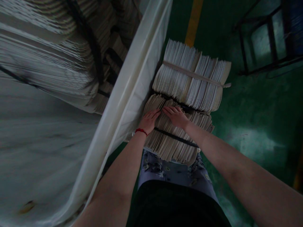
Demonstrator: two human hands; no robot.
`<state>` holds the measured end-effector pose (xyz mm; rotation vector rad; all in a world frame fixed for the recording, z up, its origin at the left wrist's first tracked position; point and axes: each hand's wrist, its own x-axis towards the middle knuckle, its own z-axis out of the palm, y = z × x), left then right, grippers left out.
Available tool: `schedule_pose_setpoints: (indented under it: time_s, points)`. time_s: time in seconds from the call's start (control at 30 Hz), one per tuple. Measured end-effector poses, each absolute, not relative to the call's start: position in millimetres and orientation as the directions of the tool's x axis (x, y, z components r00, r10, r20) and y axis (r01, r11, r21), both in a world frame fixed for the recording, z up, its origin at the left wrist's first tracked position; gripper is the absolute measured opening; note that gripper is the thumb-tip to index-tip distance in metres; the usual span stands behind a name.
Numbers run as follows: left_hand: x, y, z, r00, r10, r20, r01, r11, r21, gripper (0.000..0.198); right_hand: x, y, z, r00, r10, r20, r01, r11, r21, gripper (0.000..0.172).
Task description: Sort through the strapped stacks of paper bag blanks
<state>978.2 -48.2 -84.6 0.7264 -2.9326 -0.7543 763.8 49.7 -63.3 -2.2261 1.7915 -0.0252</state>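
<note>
Both hands rest on the top edges of a bundle of folded sheets (170, 148), strapped round with a dark band (176, 137). My left hand (151, 120) lies on the bundle's left part, fingers stretched out, with a red bracelet at the wrist. My right hand (176, 116) lies just to its right, fingers extended over the sheet edges. The fingertips of the two hands are close together. Directly beyond stands a second bundle of whiter sheets (189, 78), tied with a pale strap (194, 74).
A large white bin (123, 91) stands at the left, its thick rim running beside the bundles. Inside lie more stacked sheets (47, 63) with dark bands. At the upper right is a dark metal frame (270, 37) on the green floor (248, 104). A yellow line (193, 22) crosses the floor.
</note>
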Motion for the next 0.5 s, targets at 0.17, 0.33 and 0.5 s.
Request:
schedule_pose_setpoints:
  time_s: [0.17,0.33,0.5]
  points:
    - [978.1,-47.8,-86.1,-0.884,-0.459,-0.089,-0.444,0.766,0.464,0.055,763.3,46.9,-61.5,0.255,-0.951,-0.175,-0.954,-0.218,-0.207,0.066]
    - [977.6,-47.8,-84.4,-0.882,-0.461,-0.096,-0.448,0.759,0.473,0.055,763.7,47.1,-62.9,0.244,-0.955,-0.171,-0.957,-0.207,-0.205,0.062]
    - [977.5,-48.2,-83.8,-0.882,-0.459,-0.110,-0.451,0.749,0.486,0.056,764.4,44.3,-63.0,0.229,-0.959,-0.168,-0.954,-0.187,-0.236,0.059]
